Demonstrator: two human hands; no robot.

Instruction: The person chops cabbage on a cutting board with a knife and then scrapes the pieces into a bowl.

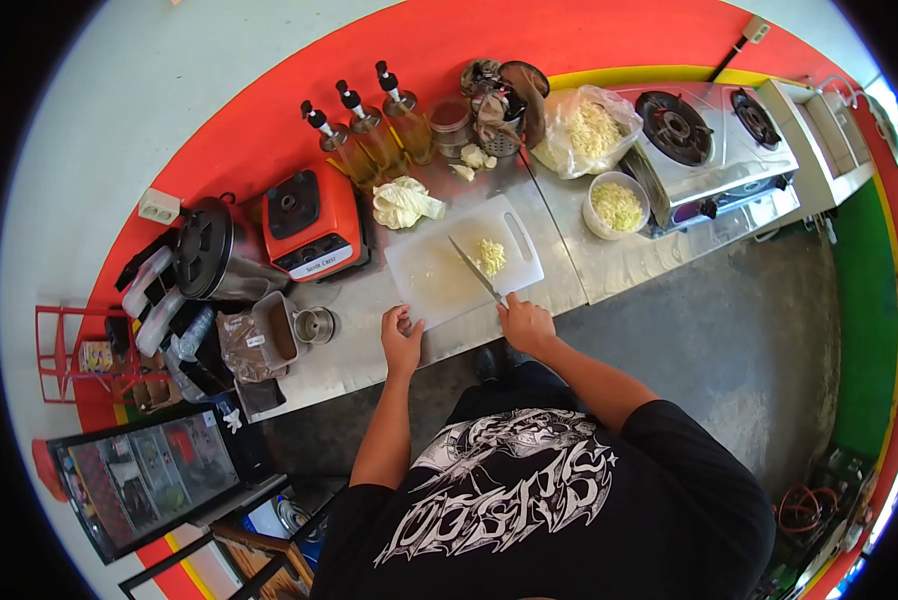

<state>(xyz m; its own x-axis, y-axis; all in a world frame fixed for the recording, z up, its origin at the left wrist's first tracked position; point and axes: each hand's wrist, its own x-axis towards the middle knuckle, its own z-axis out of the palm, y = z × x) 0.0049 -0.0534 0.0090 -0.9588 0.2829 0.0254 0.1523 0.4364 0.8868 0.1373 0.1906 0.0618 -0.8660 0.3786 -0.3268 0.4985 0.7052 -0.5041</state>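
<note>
My right hand (526, 324) is wrapped round the handle of a kitchen knife (476, 267). Its blade lies slantwise over a white cutting board (434, 292), pointing up and to the left. Right beside the blade sits a small heap of chopped cabbage (491, 257), with a few scraps scattered on the board. At the board's near left corner, my left hand (401, 338) has its fingers curled and the thumb apart, gripping the corner. Behind the board rests a piece of cabbage (405, 203) with pale, loose leaves.
A tub of shredded cabbage (616, 206) and a plastic bag of chopped cabbage (591, 132) stand right, before the gas stove (709, 140). Pump bottles (374, 138) line the back. Left are a red blender base (314, 222), a metal pot (224, 250) and a metal cup (315, 325).
</note>
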